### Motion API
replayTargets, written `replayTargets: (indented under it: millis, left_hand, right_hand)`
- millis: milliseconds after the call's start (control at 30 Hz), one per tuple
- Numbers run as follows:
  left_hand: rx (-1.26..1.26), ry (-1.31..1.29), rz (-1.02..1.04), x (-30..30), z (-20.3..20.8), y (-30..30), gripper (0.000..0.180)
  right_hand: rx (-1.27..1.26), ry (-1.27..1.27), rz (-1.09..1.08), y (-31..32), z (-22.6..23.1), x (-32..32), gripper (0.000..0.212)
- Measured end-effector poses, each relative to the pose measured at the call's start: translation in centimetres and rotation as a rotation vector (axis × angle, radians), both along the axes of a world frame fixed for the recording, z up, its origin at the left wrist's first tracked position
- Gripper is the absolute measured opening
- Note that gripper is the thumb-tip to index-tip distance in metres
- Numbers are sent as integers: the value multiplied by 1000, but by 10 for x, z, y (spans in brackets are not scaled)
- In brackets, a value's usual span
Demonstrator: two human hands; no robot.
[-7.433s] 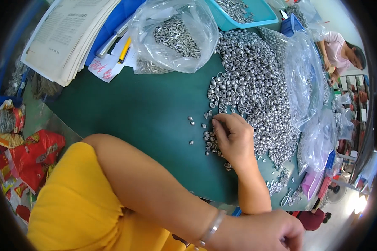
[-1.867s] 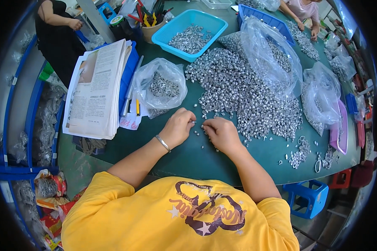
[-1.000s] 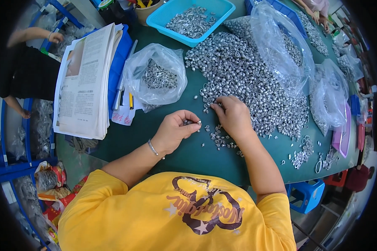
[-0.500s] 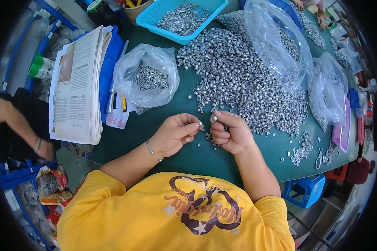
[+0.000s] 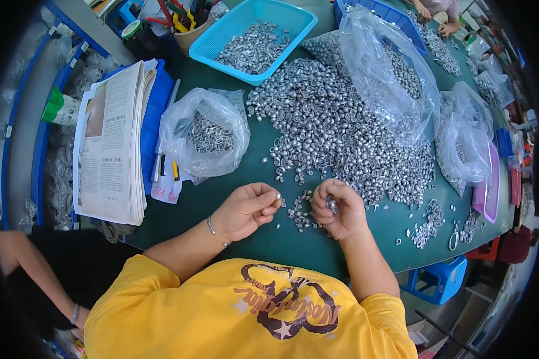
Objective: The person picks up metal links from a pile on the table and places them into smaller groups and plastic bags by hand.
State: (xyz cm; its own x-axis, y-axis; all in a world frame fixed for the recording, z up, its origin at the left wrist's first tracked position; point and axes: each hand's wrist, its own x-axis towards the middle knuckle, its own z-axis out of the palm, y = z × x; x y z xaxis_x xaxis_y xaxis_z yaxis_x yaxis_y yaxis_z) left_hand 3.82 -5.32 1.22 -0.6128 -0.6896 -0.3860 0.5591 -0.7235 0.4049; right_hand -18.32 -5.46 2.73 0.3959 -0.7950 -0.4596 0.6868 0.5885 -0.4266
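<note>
Small silvery metal pieces (image 5: pixel 341 128), rounded and shiny like tiny caps, lie heaped in a wide pile across the middle of a dark green table (image 5: pixel 221 206), seen from a head camera looking down. The left hand (image 5: pixel 245 209) rests on the table with fingertips pinched together on one single piece (image 5: pixel 277 195). The right hand (image 5: pixel 340 209) is curled closed around a few more pieces (image 5: pixel 332 204), just beside a small loose cluster (image 5: pixel 299 210) lying between both hands.

Left of the pile sits a crinkled clear plastic bag (image 5: pixel 205 134) partly filled with the same pieces. A light blue perforated plastic basket (image 5: pixel 254 37) at the far edge holds more. Larger clear bags (image 5: pixel 401 78) slump over the right side of the heap and hide part of it. An opened stack of printed booklets (image 5: pixel 111 143) lies at the left on a blue folder. A cup of pens (image 5: pixel 188 21) stands beyond it.

The person's yellow shirt (image 5: pixel 251 311) fills the lower edge. Another person's arm (image 5: pixel 36 278) shows at the lower left, mostly cut off. Individual pieces are too small to make out in detail.
</note>
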Motion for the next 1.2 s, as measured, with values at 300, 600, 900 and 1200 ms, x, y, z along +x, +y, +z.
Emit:
replayTargets:
  millis: [300,600,900,1200]
  left_hand:
    - [-162,-338,81,-3,2,-39,4]
    - [-1256,-1344,64,-27,1,-59,12]
    - [-1067,-1001,7,-33,15,-43,15]
    - [-853,-908,-19,-17,9,-20,9]
  right_hand:
    - [-1092,1767,47,-45,-10,26,12]
    - [-1034,1433,87,-44,-5,15,8]
    - [-548,631,121,-20,-9,-7,11]
    - [-861,1305,232,-4,1,9,10]
